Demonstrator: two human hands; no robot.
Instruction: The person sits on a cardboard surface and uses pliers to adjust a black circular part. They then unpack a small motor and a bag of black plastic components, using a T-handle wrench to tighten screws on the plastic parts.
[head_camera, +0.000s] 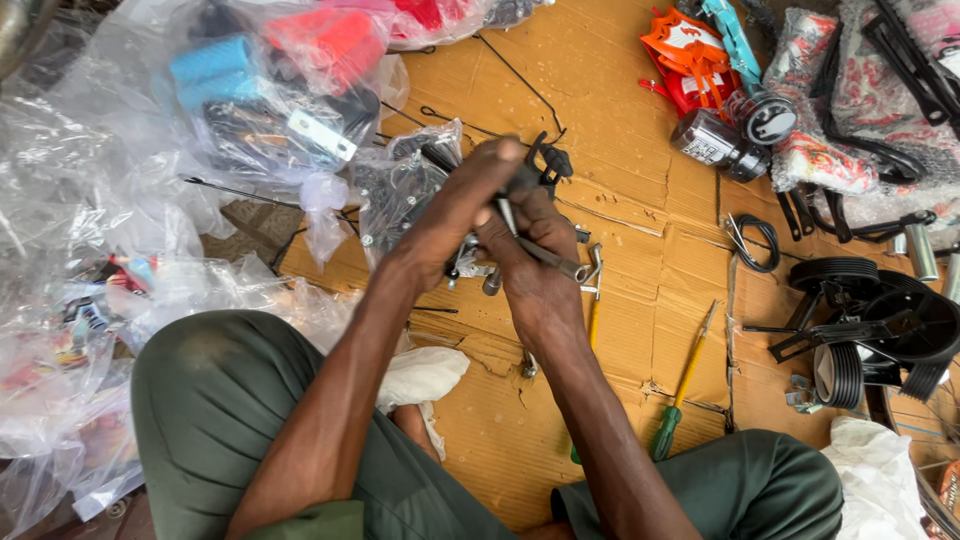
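Seated over a cardboard-covered floor (620, 270), I grip a small metal brake assembly (530, 225) with both my left hand (450, 215) and right hand (540, 280) closed around it; it looks rigid, fairly light, best held by its metal arms.

Both hands meet over a cardboard sheet (620, 130) spread on the floor: the left hand (455, 205) and the right hand (535, 270) close together around a small black-and-metal part (535, 175) (its exact shape is hidden by the fingers). A green-handled screwdriver (683, 385) lies on the cardboard just right of the right forearm, with black training wheels (865, 330) farther right. Clear plastic bags (120, 200) of parts pile up on the left, and the knees in green trousers (215, 400) frame the bottom
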